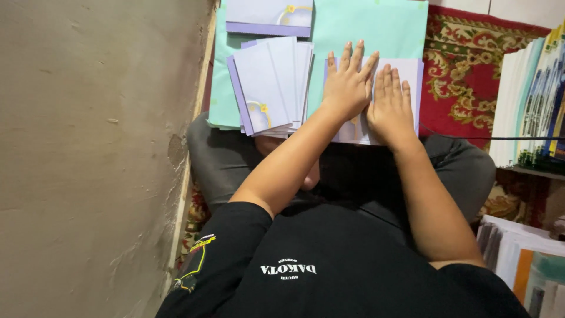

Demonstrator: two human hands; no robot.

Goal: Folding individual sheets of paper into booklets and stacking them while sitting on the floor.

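My left hand [348, 82] and my right hand [390, 105] lie flat, side by side, fingers stretched out, pressing down on a pale lilac card [411, 76] that rests on a mint green sheet [376, 26] in front of my crossed legs. Neither hand grips anything. Left of the hands a fanned stack of lilac cards [271, 85] with purple edges and a small yellow motif sits on the green sheet. Another lilac card [268, 16] lies at the top edge of the view.
A plain beige wall [94, 153] fills the left side. A red patterned rug [465, 70] covers the floor to the right. Upright stacks of printed paper [532, 100] stand at the far right, with more sheets [524, 259] at the lower right.
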